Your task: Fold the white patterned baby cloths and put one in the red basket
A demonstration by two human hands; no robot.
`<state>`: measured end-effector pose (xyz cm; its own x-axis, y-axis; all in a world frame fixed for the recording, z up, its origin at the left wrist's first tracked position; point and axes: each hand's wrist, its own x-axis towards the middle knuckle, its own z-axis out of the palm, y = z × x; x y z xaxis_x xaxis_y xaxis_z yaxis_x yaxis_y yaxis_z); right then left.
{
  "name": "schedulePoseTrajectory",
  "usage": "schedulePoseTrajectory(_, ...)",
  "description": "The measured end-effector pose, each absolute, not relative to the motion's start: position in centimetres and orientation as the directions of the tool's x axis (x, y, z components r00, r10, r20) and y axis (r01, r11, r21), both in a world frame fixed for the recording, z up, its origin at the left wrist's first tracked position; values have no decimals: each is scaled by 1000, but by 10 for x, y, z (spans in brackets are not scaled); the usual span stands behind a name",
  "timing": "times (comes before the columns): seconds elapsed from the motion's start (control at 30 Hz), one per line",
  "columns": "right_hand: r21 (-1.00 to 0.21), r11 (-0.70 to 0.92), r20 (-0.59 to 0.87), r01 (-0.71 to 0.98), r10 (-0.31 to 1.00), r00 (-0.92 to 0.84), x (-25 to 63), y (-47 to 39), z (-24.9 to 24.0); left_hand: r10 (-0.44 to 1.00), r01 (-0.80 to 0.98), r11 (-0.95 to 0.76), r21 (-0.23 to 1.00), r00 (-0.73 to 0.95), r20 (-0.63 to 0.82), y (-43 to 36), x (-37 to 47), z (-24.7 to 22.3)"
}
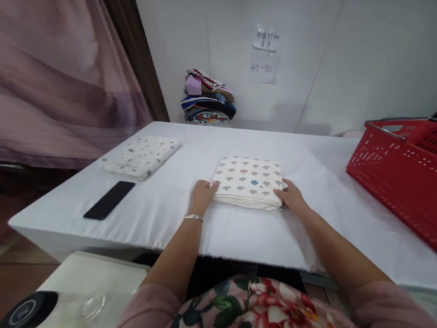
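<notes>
A white folded cloth [247, 180] printed with small grey, red and blue mushroom shapes lies flat on the white-covered table [173, 217]. My left hand [203, 194] grips its near left corner, thumb on top. At the right side, my right hand [290, 196] pinches the edge, its thumb over the upper layer and the other fingers partly hidden. Several layers show along the cloth's near edge. Farther left lies another folded cloth [142, 155], white with small dark prints, touched by neither hand.
A black phone [109, 200] lies near the table's left front. On the right stands a red plastic basket [409, 180] with metal handles. Folded fabrics [209, 100] are stacked by the back wall. A pink curtain [55, 71] hangs at left. Below it is a white bin-like object [90, 286].
</notes>
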<state>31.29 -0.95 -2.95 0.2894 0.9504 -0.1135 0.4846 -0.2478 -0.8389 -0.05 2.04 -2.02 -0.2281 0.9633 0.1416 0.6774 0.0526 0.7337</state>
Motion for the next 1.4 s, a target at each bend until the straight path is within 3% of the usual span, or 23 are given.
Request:
schedulePoseTrajectory(0.1, -683, -81, 155, 726, 955, 253, 310, -18, -23, 948, 687, -6, 726, -226, 222, 14, -2, -22)
schedulePoseTrajectory(0.2, -557, 247, 451, 793, 892, 39, 294, -29, -17, 889, 703, -167, 692, -196, 414, 2, 0, -23)
schedulePoseTrajectory(0.27, -513, 410, 495, 755, 859, -130, 280, -33, -15, 857, 739, -301, 602, -67, 511, -6, 3, -24)
schedulePoseTrajectory(0.37, -486, 517, 467, 705, 835, -291, 264, -36, -16, 850, 764, -426, 485, 154, 505, -13, 10, -24)
schedulePoseTrajectory(0.5, -457, 552, 481, 697, 813, -328, 261, -35, -23, 852, 754, -484, 443, 293, 433, -14, 14, -25)
schedulePoseTrajectory(0.67, -481, 549, 475, 684, 819, -323, 266, -36, -29, 865, 751, -478, 456, 311, 394, -12, 14, -26)
schedulePoseTrajectory(1.4, -379, 546, 545, 747, 784, -296, 258, -37, -33, 793, 743, -561, 364, 357, 493, -10, 26, -26)
